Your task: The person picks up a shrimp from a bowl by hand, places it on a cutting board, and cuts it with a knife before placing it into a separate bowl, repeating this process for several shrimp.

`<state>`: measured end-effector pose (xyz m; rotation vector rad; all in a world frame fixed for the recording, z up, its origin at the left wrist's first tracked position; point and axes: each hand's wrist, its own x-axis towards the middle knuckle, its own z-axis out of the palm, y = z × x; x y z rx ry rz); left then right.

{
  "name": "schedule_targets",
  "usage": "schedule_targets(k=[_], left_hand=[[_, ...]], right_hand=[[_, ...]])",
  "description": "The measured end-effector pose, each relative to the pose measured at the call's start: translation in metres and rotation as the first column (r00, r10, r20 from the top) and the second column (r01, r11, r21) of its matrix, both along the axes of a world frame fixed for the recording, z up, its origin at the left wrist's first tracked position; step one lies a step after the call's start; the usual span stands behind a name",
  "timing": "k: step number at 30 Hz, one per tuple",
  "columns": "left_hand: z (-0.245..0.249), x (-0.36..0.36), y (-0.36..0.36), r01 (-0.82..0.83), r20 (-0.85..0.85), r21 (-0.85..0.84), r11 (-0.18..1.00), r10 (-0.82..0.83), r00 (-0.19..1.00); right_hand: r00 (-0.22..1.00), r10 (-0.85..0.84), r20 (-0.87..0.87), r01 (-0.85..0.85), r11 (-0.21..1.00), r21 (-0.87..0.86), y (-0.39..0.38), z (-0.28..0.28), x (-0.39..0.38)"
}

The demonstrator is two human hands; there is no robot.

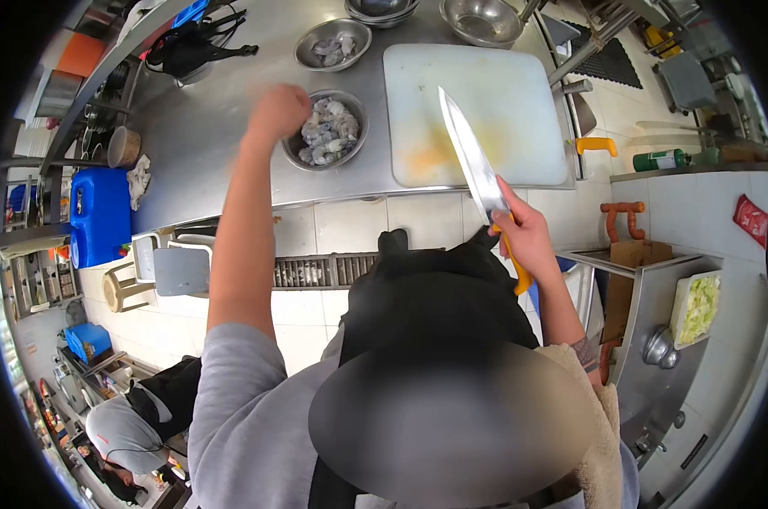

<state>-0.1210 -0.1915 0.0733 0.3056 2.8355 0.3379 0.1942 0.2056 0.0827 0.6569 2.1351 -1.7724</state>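
My right hand (524, 224) is wrapped round the yellow handle of a large kitchen knife (470, 151). Its blade points away from me, over the near part of a white cutting board (418, 89) with yellow-orange stains. At the left rim of a metal bowl (364, 140) is my left hand (280, 112), smeared by motion, so its fingers cannot be made out. Greyish, raw peeled shrimp (330, 131) fill that bowl. Just behind it, a second metal bowl (302, 42) holds a smaller heap of similar grey pieces (334, 50).
The steel table (206, 140) also bears stacked metal bowls (380, 10), a metal strainer bowl (482, 20) and a black bag-like item (193, 51). A blue jerrycan (100, 216) stands at left. Another person (134, 428) is behind, lower left. Chopped greens fill a tray (680, 310) at right.
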Motion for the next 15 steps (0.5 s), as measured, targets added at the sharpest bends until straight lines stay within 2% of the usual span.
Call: schedule_targets(k=[3,7,9,10,12,13,15], left_hand=[[-0.043,0.028,-0.007,0.044,-0.048,0.073,0.996,-0.041,0.998],[-0.036,0.049,0.028,0.027,-0.052,0.16,0.987,-0.019,0.998],[-0.031,0.051,0.038,0.071,-0.069,-0.089,0.993,-0.077,0.995],[-0.043,0.045,0.036,0.075,-0.07,-0.09,0.993,-0.081,0.994],[-0.062,0.032,0.033,0.196,-0.08,-0.193,0.961,-0.215,0.973],[-0.063,0.03,0.031,0.204,-0.08,-0.195,0.959,-0.223,0.971],[-0.059,0.031,0.028,0.226,-0.099,-0.033,0.974,-0.228,0.969]], right_hand=[[0.997,-0.011,0.083,0.008,0.999,0.032,0.001,-0.011,0.019],[0.994,-0.037,0.101,0.033,0.999,0.035,0.0,-0.014,0.034],[0.994,-0.044,0.1,0.041,0.999,0.029,0.001,-0.014,0.037],[0.994,-0.048,0.099,0.045,0.999,0.028,0.001,-0.014,0.038],[0.995,-0.05,0.085,0.046,0.998,0.048,0.002,-0.014,0.042],[0.995,-0.058,0.085,0.055,0.997,0.046,0.003,-0.015,0.044],[0.994,-0.084,0.073,0.084,0.996,0.012,0.004,-0.02,0.048]])
